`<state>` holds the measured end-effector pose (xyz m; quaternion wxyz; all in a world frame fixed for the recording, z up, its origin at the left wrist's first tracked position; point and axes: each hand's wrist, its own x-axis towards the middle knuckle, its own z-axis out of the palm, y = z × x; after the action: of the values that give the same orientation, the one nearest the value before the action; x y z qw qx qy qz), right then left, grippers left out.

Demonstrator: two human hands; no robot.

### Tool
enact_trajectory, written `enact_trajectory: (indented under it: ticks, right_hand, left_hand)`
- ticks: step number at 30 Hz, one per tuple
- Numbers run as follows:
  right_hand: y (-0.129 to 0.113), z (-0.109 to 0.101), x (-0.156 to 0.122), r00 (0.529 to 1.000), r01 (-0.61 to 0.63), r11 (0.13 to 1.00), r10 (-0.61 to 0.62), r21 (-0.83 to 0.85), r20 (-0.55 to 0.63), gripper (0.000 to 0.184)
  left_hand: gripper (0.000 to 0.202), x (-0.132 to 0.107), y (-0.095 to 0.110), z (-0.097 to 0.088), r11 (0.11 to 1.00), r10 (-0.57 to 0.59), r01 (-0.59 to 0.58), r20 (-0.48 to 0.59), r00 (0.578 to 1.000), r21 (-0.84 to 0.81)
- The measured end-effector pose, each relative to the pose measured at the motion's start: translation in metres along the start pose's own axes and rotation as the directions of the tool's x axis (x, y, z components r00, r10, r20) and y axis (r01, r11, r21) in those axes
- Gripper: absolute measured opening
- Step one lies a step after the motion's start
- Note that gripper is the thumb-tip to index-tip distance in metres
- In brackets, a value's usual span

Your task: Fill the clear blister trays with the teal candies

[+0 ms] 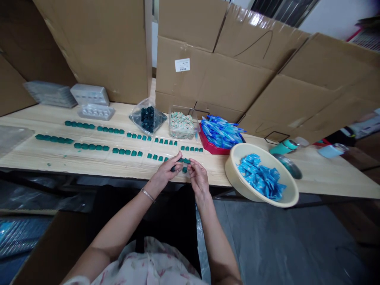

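Over the front edge of the table, my left hand [169,168] and my right hand [198,176] meet at a small dark green strip of joined pieces [185,161]. The fingers of both are closed on it, one hand at each end. A darker green lump [173,169] also shows at my left fingers. Just below the strip lies a single green piece [184,170]. Two rows of small green blocks [127,152] run along the table to the left, grouped in short lines; several groups lie in clear trays. My fingers partly cover the right end of the front row.
Behind the rows stand a plastic bag of dark green pieces [147,118], a clear tub of small pale pieces [181,124] and a red tray [209,145] of blue-and-white items. A cream basin [233,174] of blue packets overhangs the edge at right. Clear plastic trays [90,95] are stacked back left.
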<state>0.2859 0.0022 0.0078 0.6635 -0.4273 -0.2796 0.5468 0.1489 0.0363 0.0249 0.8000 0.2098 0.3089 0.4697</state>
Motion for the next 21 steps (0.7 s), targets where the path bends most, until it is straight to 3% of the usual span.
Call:
enact_trajectory:
  ticks: [4, 8, 11, 14, 18, 21]
  right_hand:
    - [-0.017, -0.009, 0.000, 0.992, 0.120, 0.993, -0.120, -0.017, -0.038, 0.023]
    - [-0.018, 0.001, -0.002, 0.987, 0.048, 0.986, -0.023, -0.158, 0.161, 0.040]
    - [-0.008, 0.009, 0.000, 0.975, 0.018, 0.972, 0.035, -0.234, 0.220, 0.036]
    - [0.000, 0.011, 0.004, 0.980, 0.012, 0.985, 0.023, -0.174, 0.197, 0.027]
    - [0.003, 0.015, -0.001, 0.986, -0.058, 0.998, 0.060, -0.020, 0.153, 0.017]
    - [-0.004, 0.018, -0.009, 0.992, -0.043, 0.999, 0.041, 0.016, 0.117, 0.016]
  left_hand:
    - [0.034, -0.001, 0.014, -0.008, 0.979, 0.203, -0.199, -0.093, 0.975, 0.049]
    - [0.037, 0.000, 0.008, -0.001, 0.939, 0.278, -0.271, -0.002, 0.961, 0.214]
    - [0.037, 0.000, 0.001, 0.004, 0.941, 0.226, -0.235, 0.063, 0.972, 0.244]
    - [0.032, -0.001, -0.001, 0.003, 0.955, 0.132, -0.158, 0.117, 0.984, 0.251]
    - [0.025, -0.004, -0.002, 0.002, 0.994, -0.032, 0.012, 0.185, 0.982, 0.107]
    - [0.023, -0.007, 0.005, 0.005, 0.994, -0.107, 0.106, 0.168, 0.980, 0.016]
